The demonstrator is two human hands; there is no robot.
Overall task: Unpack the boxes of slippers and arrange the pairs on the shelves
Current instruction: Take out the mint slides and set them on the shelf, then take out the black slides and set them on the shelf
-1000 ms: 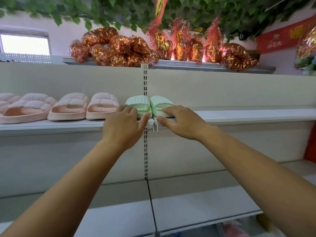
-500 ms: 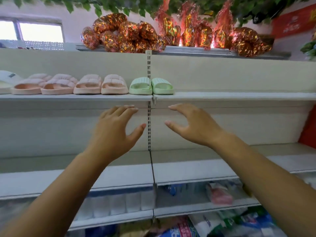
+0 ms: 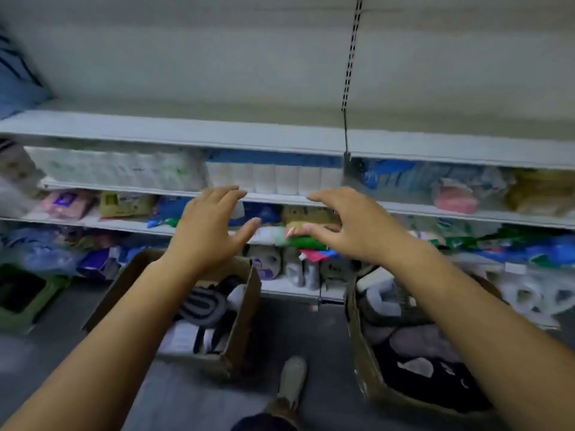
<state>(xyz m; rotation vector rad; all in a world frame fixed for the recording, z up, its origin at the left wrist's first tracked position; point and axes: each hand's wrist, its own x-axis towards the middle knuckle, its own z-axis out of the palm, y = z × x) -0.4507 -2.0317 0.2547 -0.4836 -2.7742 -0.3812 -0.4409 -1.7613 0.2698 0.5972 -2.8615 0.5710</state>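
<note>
Both hands hang in the air in front of the lower shelves, holding nothing. My left hand (image 3: pixel 211 225) has its fingers spread above an open cardboard box (image 3: pixel 239 325) on the floor that holds dark and striped slippers (image 3: pixel 202 303). My right hand (image 3: pixel 354 225) is also spread, above and left of a second cardboard box (image 3: pixel 364 368) with grey and black slippers (image 3: pixel 420 346) inside. A bare white shelf (image 3: pixel 186 132) runs across the view above the hands. The view is blurred.
The lower shelves carry wrapped tissue packs (image 3: pixel 124 169), paper rolls (image 3: pixel 267 262) and other bagged goods. A green crate (image 3: pixel 21 300) stands on the floor at the left. My shoe (image 3: pixel 292 377) rests on the grey floor between the two boxes.
The view has dropped from the upper shelf with the pink and green slippers down to the floor boxes. Both hands let go of the green pair and came down, still spread.
</note>
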